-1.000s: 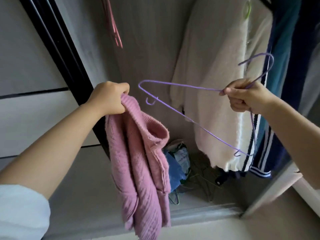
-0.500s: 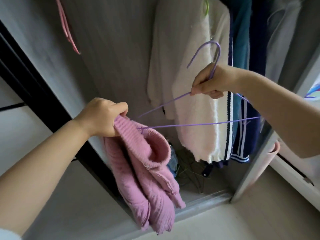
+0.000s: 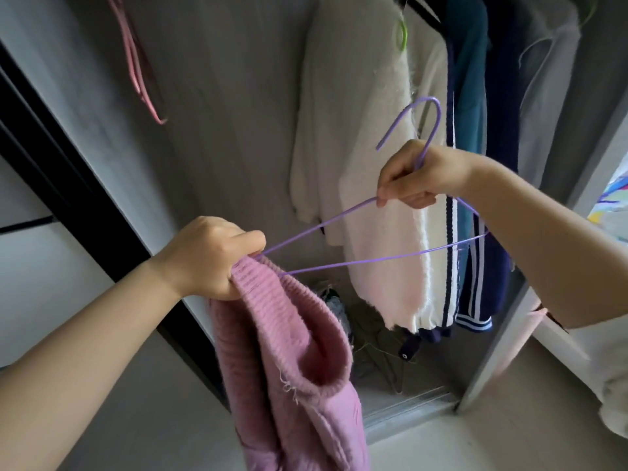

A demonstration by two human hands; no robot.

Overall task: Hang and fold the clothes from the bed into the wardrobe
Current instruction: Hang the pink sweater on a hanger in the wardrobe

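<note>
Behind, white cardigan (image 3: pixel 370 185) beside navy jacket (image 3: pixel 475 283).

I'm standing at a home bedroom wardrobe (image 3: pixel 238 96): a white sweater (image 3: pixel 367 198) and blue jackets (image 3: pixel 475 96) are hanging inside, spare hangers (image 3: pixel 384 365) lying on its floor.

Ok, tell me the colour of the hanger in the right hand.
Purple hanger, seen in the head view.

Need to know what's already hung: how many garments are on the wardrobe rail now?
4 visible: a white fluffy cardigan, a navy striped jacket, a teal top and a grey garment. More may hang beyond the frame.
</note>
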